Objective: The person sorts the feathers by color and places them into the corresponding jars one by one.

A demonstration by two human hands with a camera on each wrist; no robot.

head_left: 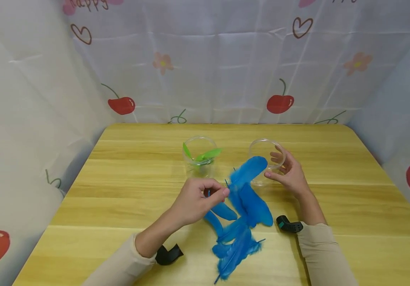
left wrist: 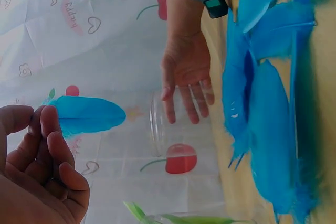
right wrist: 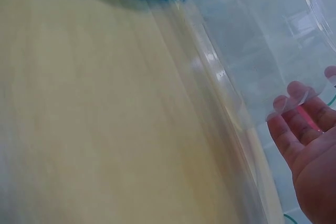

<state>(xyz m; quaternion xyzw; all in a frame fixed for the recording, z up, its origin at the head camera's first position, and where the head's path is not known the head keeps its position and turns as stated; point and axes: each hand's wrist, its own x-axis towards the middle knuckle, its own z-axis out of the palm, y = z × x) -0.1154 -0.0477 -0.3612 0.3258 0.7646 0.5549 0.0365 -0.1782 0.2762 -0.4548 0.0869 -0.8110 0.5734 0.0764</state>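
Right now our left hand point(head_left: 198, 200) pinches a blue feather point(head_left: 250, 171) by its quill, the tip pointing toward a clear cup point(head_left: 260, 181); our right hand point(head_left: 293, 174) curves beside that cup, fingers loosely extended, and we cannot tell how firmly they touch its wall. Between our forearms, more blue feathers point(head_left: 256, 206) lie in a loose heap on the wood-grained counter point(head_left: 337, 171). To the left stands a second clear cup point(head_left: 193, 171), green leaf-like pieces point(head_left: 210, 154) poking above its rim, and behind everything hangs a cherry-printed cloth point(head_left: 219, 83)
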